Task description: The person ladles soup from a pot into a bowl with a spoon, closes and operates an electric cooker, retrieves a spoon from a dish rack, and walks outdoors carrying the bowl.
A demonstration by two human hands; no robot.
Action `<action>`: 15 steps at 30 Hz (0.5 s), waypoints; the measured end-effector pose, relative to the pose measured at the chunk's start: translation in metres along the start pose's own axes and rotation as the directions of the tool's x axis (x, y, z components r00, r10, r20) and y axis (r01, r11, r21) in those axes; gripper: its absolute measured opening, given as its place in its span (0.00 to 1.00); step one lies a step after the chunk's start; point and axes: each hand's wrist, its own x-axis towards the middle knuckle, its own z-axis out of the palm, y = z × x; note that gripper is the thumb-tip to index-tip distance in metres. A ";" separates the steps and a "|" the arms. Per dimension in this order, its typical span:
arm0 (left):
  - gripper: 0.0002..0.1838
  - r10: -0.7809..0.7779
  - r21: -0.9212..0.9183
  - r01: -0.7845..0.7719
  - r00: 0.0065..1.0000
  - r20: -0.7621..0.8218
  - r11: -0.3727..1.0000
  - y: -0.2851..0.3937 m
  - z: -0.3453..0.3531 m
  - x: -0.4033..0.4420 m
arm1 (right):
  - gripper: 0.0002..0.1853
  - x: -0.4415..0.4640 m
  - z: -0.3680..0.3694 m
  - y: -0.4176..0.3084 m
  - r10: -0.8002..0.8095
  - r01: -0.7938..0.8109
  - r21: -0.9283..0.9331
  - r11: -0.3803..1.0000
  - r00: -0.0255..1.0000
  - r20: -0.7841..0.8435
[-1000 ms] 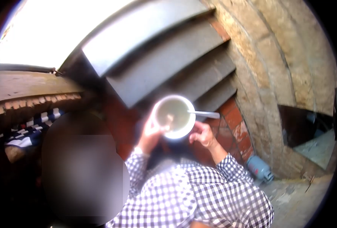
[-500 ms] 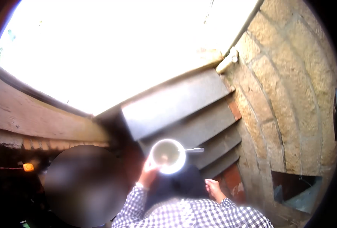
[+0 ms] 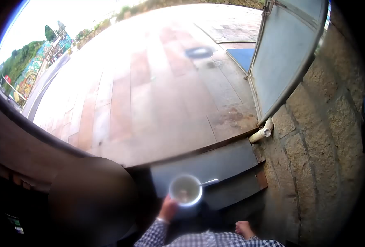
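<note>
My left hand (image 3: pixel 167 209) is closed on the left rim of a white bowl (image 3: pixel 185 203). Pale, cloudy liquid with a lighter lump fills much of the bowl. The handle of a metal spoon (image 3: pixel 209 182) sticks out over the right rim; its other end is hidden. Low at my right side, my right hand (image 3: pixel 243 228) is apart from the bowl, its fingers curled, and whether it holds anything is too small to tell. Both arms wear black-and-white checked sleeves.
Grey steps (image 3: pixel 203 164) rise ahead to bright paving (image 3: pixel 149 119). A stone wall (image 3: pixel 306 164), a pipe (image 3: pixel 261 135) and a grey metal door (image 3: pixel 281 53) are on the right. A blurred round shape (image 3: pixel 92 197) covers the lower left.
The view has tilted up, showing the paving and door. My right hand has left the bowl's side and dropped to the lower right. My left hand still holds the bowl.
</note>
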 end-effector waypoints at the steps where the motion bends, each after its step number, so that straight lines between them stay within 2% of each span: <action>1: 0.31 0.000 -0.036 0.001 1.000 0.023 0.999 0.011 0.019 0.005 | 0.08 0.011 -0.013 -0.021 0.044 -0.044 0.087 0.995 0.999 -0.002; 3: 0.35 0.078 -0.037 -0.077 0.997 0.025 0.996 0.033 0.060 0.014 | 0.10 0.028 -0.036 -0.075 -0.100 0.095 0.164 0.982 0.995 0.026; 5: 0.40 0.128 -0.056 -0.123 0.988 0.090 0.991 0.041 0.073 0.037 | 0.11 0.042 -0.048 -0.139 -0.195 0.195 0.149 0.969 0.981 -0.016; 7: 0.40 0.190 0.103 -0.197 0.979 0.073 0.975 0.053 0.089 0.060 | 0.12 0.052 -0.052 -0.204 -0.286 0.282 0.136 0.950 0.958 0.010; 10: 0.33 0.194 0.099 -0.194 0.981 0.010 0.976 0.087 0.129 0.078 | 0.14 0.046 -0.034 -0.304 -0.393 0.381 0.129 0.916 0.916 0.081; 13: 0.32 0.241 -0.051 -0.237 0.968 0.075 0.970 0.115 0.151 0.106 | 0.16 0.046 -0.009 -0.384 -0.467 0.457 0.097 0.884 0.864 0.187; 15: 0.32 0.207 0.003 -0.208 0.976 0.072 0.978 0.136 0.167 0.123 | 0.17 0.040 0.002 -0.421 -0.481 0.485 0.040 0.873 0.846 0.230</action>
